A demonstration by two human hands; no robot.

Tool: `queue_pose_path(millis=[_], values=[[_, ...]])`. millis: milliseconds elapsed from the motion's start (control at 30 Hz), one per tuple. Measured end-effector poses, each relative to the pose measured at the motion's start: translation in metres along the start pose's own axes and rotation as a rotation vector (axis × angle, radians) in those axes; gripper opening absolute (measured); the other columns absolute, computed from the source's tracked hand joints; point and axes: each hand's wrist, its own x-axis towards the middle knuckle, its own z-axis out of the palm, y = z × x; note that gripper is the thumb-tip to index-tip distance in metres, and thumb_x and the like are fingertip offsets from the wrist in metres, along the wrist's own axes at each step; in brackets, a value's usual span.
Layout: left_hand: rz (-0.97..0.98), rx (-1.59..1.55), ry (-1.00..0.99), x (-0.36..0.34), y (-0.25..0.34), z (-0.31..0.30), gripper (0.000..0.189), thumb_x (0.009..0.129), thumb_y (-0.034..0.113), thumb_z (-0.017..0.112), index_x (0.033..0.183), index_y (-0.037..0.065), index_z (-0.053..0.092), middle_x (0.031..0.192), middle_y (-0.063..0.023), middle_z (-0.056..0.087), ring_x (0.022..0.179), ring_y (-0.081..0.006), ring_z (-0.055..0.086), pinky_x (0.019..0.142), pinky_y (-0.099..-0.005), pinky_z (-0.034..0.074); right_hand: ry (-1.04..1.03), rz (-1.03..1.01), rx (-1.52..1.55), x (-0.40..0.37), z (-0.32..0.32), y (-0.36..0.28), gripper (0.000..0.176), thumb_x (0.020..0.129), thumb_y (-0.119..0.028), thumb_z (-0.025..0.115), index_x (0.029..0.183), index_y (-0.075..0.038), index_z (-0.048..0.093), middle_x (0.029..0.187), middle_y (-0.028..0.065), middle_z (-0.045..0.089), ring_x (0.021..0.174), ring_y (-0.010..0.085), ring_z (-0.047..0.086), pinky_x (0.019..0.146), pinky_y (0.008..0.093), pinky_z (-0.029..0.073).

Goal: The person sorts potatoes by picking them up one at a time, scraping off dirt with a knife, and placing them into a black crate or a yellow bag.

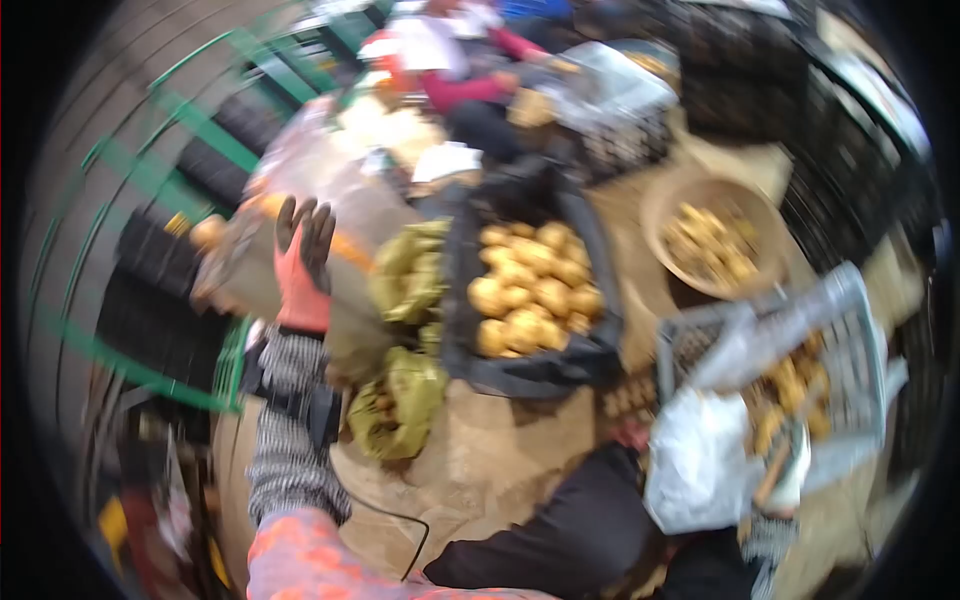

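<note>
Sleeve (292,450), gloved left hand (303,265) — potato crate (540,372) on brown floor (500,445).

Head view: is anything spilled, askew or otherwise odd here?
Little stands out. A few loose potatoes seem to lie on the ground beside the black crate, outside any container, though motion blur makes this uncertain. The gloved left hand is raised, its fingers open, holding nothing.

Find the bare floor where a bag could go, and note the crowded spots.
Bare floor lies below the black crate, right of the lower green net bag. A narrower strip runs between that crate and the round basket. It is crowded around the left hand and right hand.
</note>
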Motion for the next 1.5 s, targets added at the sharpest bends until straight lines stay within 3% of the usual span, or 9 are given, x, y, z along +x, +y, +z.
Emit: queue_pose_path(millis=[233, 433, 567, 767, 933, 1133, 1233, 1300, 1500], values=[[-0.522, 0.154, -1.084, -0.184, -0.137, 0.283, 0.044, 0.083, 0.001, 0.058, 0.126, -0.003, 0.050, 0.120, -0.0116, 0.059, 0.110, -0.0185, 0.057, 0.096, -0.0314, 0.044, -0.040, 0.047, -0.005, -0.018, 0.012, -0.035, 0.030, 0.097, -0.033, 0.047, 0.096, -0.005, 0.056, 0.072, 0.0015, 0.055, 0.053, 0.0088, 0.049, 0.047, 0.0225, 0.042], [0.801, 0.632, -2.231, -0.270, -0.208, 0.426, 0.068, 0.078, 0.043, 0.067, 0.133, 0.009, 0.046, 0.133, -0.0187, 0.048, 0.126, -0.0365, 0.042, 0.106, -0.0508, 0.030, -0.038, 0.102, 0.091, -0.022, 0.012, -0.044, 0.036, 0.097, -0.039, 0.045, 0.092, -0.004, 0.053, 0.067, 0.0056, 0.052, 0.048, 0.0119, 0.046, 0.043, 0.0237, 0.038], [0.304, 0.937, -2.924, -0.296, -0.252, 0.393, 0.061, 0.080, 0.043, 0.065, 0.129, 0.009, 0.052, 0.115, -0.0148, 0.061, 0.110, -0.0302, 0.057, 0.097, -0.0389, 0.041, -0.113, 0.175, 0.118, -0.021, 0.007, -0.051, 0.035, 0.098, -0.037, 0.043, 0.092, -0.004, 0.052, 0.064, 0.0063, 0.051, 0.046, 0.0128, 0.045, 0.042, 0.0242, 0.037], [0.460, 0.663, -2.305, -0.235, -0.198, 0.352, 0.036, 0.077, 0.012, 0.057, 0.113, 0.008, 0.060, 0.074, -0.0042, 0.060, 0.072, -0.0220, 0.062, 0.064, -0.0350, 0.048, -0.183, 0.285, 0.120, -0.024, 0.006, -0.061, 0.035, 0.099, -0.036, 0.041, 0.088, -0.005, 0.053, 0.062, 0.0061, 0.052, 0.045, 0.0123, 0.044, 0.042, 0.0245, 0.037], [0.542, 0.866, -2.383, -0.206, -0.133, 0.345, 0.042, 0.085, 0.015, 0.052, 0.126, 0.011, 0.053, 0.074, -0.0033, 0.057, 0.068, -0.0221, 0.060, 0.060, -0.0338, 0.046, -0.227, 0.252, 0.157, -0.019, 0.003, -0.060, 0.035, 0.099, -0.034, 0.039, 0.088, -0.005, 0.054, 0.062, 0.0054, 0.051, 0.046, 0.0117, 0.044, 0.043, 0.0241, 0.037], [-0.081, 0.860, -2.285, -0.177, -0.122, 0.363, 0.045, 0.082, 0.033, 0.066, 0.116, 0.004, 0.059, 0.076, -0.0117, 0.058, 0.072, -0.0301, 0.060, 0.066, -0.0379, 0.047, -0.189, 0.291, 0.136, -0.019, 0.002, -0.060, 0.035, 0.100, -0.034, 0.038, 0.089, -0.005, 0.054, 0.063, 0.0050, 0.051, 0.046, 0.0116, 0.044, 0.043, 0.0237, 0.037], [0.188, 0.449, -1.903, -0.179, -0.129, 0.402, 0.039, 0.081, 0.026, 0.068, 0.113, 0.004, 0.062, 0.086, -0.0120, 0.064, 0.079, -0.0305, 0.063, 0.071, -0.0366, 0.049, -0.217, 0.274, 0.150, -0.019, 0.001, -0.059, 0.036, 0.099, -0.036, 0.039, 0.089, -0.005, 0.054, 0.063, 0.0049, 0.051, 0.046, 0.0116, 0.045, 0.043, 0.0237, 0.037], [-0.082, 0.441, -1.834, -0.208, -0.151, 0.437, 0.034, 0.081, 0.014, 0.065, 0.111, -0.001, 0.062, 0.094, -0.0168, 0.066, 0.090, -0.0286, 0.063, 0.081, -0.0320, 0.048, -0.164, 0.321, 0.183, -0.020, 0.003, -0.058, 0.038, 0.098, -0.039, 0.040, 0.089, -0.005, 0.054, 0.063, 0.0045, 0.051, 0.046, 0.0114, 0.045, 0.043, 0.0234, 0.037], [-0.124, 1.342, -1.896, -0.311, -0.312, 0.468, 0.083, 0.080, 0.041, 0.064, 0.139, -0.004, 0.026, 0.127, -0.0229, 0.051, 0.117, -0.0326, 0.053, 0.098, -0.0376, 0.042, -0.163, 0.283, 0.168, -0.022, 0.000, -0.062, 0.041, 0.098, -0.041, 0.040, 0.084, -0.004, 0.053, 0.063, 0.0045, 0.051, 0.046, 0.0108, 0.045, 0.043, 0.0239, 0.037]])
